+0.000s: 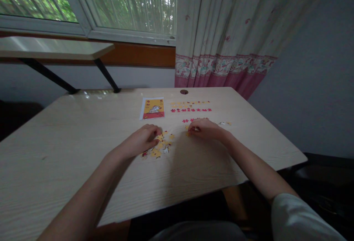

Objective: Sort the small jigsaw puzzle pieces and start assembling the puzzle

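My left hand [147, 138] rests at the left edge of a loose pile of small jigsaw puzzle pieces [157, 150], mostly yellow with some white and red. Its fingers are curled, with a gap between thumb and forefinger beside the pieces. Further right, my right hand [206, 128] pinches a small puzzle piece low over the table, largely hidden by the fingers. Yellow pieces lie by its fingertips. Just beyond it is a short row of pink pieces [186, 121], partly covered by the hand. White pieces [223, 123] lie to its right.
A picture card [153, 109] with a white animal on yellow and red lies behind the pile. To its right are rows of yellow pieces [177, 103] and pink pieces [190, 110]. The wooden table [83, 130] has a cable hole [184, 92] and a raised shelf [55, 47] back left.
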`<state>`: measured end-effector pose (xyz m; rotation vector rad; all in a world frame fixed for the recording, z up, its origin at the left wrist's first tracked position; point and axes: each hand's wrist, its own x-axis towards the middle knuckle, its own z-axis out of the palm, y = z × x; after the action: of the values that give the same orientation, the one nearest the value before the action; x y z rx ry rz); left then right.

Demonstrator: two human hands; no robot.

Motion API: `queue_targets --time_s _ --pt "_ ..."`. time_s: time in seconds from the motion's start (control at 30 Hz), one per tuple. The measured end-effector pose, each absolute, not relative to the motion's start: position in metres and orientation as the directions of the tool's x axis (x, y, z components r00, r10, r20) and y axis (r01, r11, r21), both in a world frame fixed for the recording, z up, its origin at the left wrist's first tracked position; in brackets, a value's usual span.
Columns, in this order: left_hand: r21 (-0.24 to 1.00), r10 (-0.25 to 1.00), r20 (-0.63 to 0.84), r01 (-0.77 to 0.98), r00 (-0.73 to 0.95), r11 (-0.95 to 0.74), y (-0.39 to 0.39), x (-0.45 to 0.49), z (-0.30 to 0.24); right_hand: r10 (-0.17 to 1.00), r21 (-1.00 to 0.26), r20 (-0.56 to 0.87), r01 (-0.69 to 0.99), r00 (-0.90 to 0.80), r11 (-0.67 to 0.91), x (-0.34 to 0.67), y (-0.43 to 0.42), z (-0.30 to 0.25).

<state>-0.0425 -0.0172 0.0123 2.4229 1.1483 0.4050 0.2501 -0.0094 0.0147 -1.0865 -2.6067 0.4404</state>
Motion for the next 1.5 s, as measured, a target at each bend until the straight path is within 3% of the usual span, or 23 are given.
queue_targets --time_s 0.27,0.43,0.53,0.7,1.1,1.27,1.5 --pt "0.659 0.799 0.046 0.583 0.599 -0.475 -0.019 -0.04 0.014 0.721 -0.376 0.141 0.637 -0.679 0.673 0.248 -0.01 0.014" --pt "0.866 0.845 0.001 0.422 0.536 -0.269 -0.024 -0.034 0.017 0.696 -0.4 0.182 0.595 -0.694 0.697 0.243 -0.014 0.014" --pt "0.925 0.868 -0.031 0.344 0.495 -0.163 -0.026 -0.029 0.017 0.681 -0.396 0.224 0.573 -0.697 0.717 0.237 -0.019 0.012" --pt "0.947 0.889 0.016 0.277 0.458 -0.16 -0.029 -0.021 0.016 0.675 -0.401 0.24 0.562 -0.698 0.724 0.225 -0.028 0.013" --pt "0.964 0.86 0.038 0.208 0.509 -0.165 -0.036 -0.01 0.014 0.61 -0.358 0.498 0.495 -0.616 0.792 0.208 -0.037 0.005" --pt "0.973 0.837 0.039 0.172 0.545 -0.157 -0.036 -0.008 0.012 0.559 -0.335 0.507 0.448 -0.656 0.829 0.206 -0.036 0.001" --pt "0.927 0.859 0.098 0.267 0.502 -0.262 -0.033 -0.013 0.013 0.556 -0.273 0.566 0.498 -0.608 0.823 0.207 -0.036 0.005"
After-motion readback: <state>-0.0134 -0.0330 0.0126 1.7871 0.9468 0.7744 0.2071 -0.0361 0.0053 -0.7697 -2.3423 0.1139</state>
